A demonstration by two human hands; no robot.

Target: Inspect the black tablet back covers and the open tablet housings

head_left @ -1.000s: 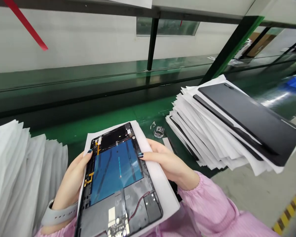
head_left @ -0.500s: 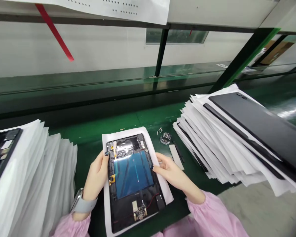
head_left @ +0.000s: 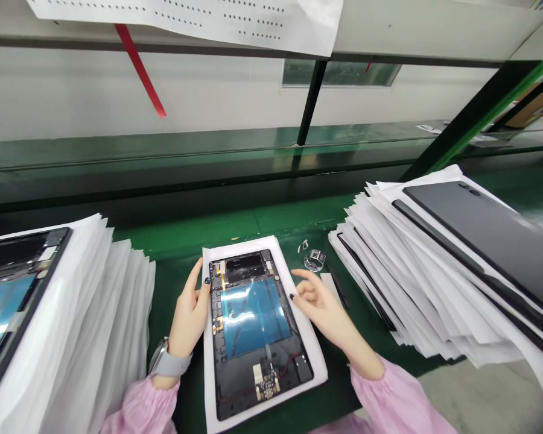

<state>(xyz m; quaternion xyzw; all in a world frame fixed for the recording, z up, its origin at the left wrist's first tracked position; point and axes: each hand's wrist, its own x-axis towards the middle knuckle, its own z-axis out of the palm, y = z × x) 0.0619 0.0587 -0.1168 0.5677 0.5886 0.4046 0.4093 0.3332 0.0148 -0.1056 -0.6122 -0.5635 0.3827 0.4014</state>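
An opened tablet [head_left: 256,328] with a blue battery film and exposed circuit parts lies face down on a white paper sheet [head_left: 308,337] on the green bench. My left hand [head_left: 190,310] rests against the tablet's left edge, fingers together along the frame. My right hand [head_left: 319,301] hovers at the right edge of the sheet, fingers spread and loosely curled, holding nothing. A small shiny metal ring [head_left: 315,260] and a white strip [head_left: 330,283] lie just beyond my right hand.
A fanned stack of paper-separated dark back covers [head_left: 461,259] fills the right side. On the left, another paper stack [head_left: 72,325] carries an opened tablet [head_left: 13,289]. A dark conveyor channel [head_left: 208,175] runs behind the bench.
The tablet and its sheet have gone from held up near me to lying flat on the bench. My right hand has let go of the tablet's edge and opened.
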